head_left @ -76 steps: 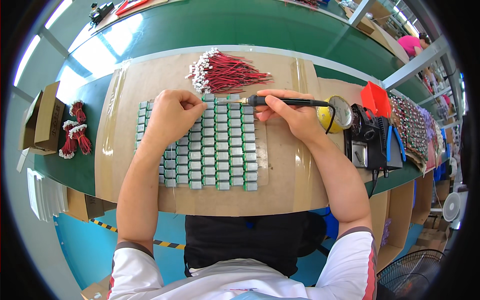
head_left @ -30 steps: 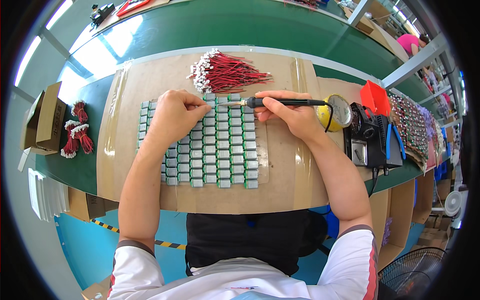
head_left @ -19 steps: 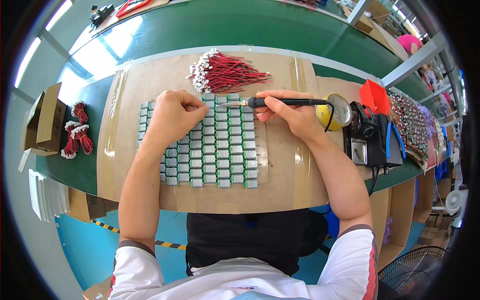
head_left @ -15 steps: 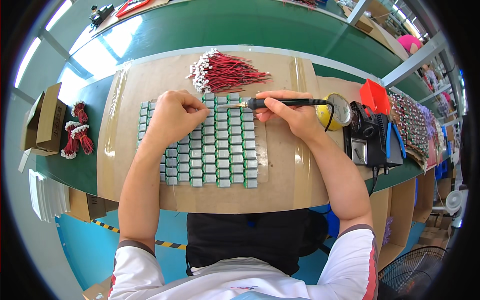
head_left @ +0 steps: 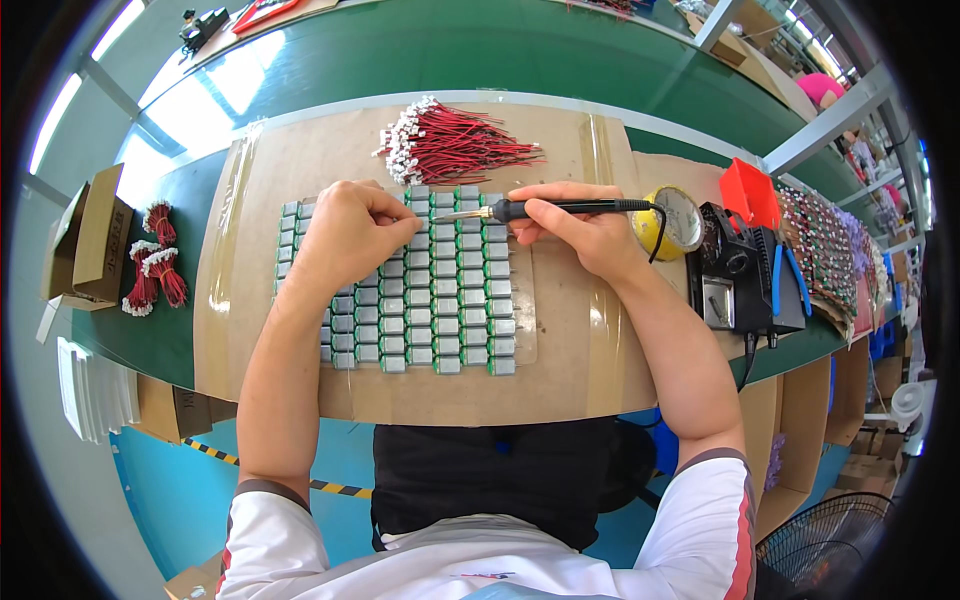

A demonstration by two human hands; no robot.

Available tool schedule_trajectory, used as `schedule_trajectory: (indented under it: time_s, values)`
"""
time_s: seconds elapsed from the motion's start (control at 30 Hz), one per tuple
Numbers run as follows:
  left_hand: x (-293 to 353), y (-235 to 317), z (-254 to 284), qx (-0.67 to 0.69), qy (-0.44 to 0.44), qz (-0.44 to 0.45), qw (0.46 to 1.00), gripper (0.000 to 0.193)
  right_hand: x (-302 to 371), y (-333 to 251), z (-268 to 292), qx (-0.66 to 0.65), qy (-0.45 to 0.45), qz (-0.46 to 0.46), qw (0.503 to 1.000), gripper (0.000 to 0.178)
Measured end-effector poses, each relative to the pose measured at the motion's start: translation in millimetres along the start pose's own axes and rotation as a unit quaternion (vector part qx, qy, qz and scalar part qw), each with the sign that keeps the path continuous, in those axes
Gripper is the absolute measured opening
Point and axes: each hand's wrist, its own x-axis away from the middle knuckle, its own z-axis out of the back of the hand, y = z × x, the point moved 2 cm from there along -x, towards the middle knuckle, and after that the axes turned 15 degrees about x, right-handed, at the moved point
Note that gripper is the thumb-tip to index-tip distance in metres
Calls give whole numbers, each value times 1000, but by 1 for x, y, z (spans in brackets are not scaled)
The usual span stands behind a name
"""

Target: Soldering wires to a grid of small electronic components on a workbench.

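Observation:
My right hand [head_left: 590, 232] grips a soldering iron [head_left: 514, 209] by its dark handle, the metal tip pointing left over the upper rows of small parts. Those parts [head_left: 446, 309] are silver-grey blocks with green ends, perhaps small motors, laid out in close columns. Over the upper left of the columns, my left hand [head_left: 350, 230] is closed in a pinch near the iron's tip; whatever lies between its fingers is hidden. Whether the tip touches a part, I cannot tell. Beyond the columns lies a pile of red wires [head_left: 462, 145] with white connectors.
A brown cardboard sheet [head_left: 570, 370] covers the bench. On the right stand a yellow tape roll [head_left: 668, 225], a black soldering station [head_left: 735, 270], blue-handled pliers [head_left: 790, 282] and a red bin [head_left: 750, 192]. Left are tied wire bundles [head_left: 158, 265] and an open carton [head_left: 98, 240].
The soldering iron's tip has shifted very slightly left. My left hand stays nearly still in its pinch.

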Motion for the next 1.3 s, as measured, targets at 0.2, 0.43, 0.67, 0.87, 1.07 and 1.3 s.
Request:
schedule_trajectory:
  time_s: [0.2,0.43,0.67,0.87,1.07,1.3]
  values:
    - [0,1,0,3,-4,1,1000,16,1,0,0,4,-2,1,1000,24]
    - [0,1,-1,8,-8,0,1000,16,0,0,0,6,-3,3,1000,24]
    - [1,1,-1,9,-10,-4,1000,17,0,-1,0,3,0,-1,1000,24]
    - [0,-2,-3,5,-11,-17,1000,17,0,1,0,0,4,-3,1000,24]
    - [3,1,1,-1,1,-36,999,17,1,0,1,-6,11,15,1000,25]
    - [1,6,2,81,70,-19,994,20,14,-19,7,19,73,55,996,26]
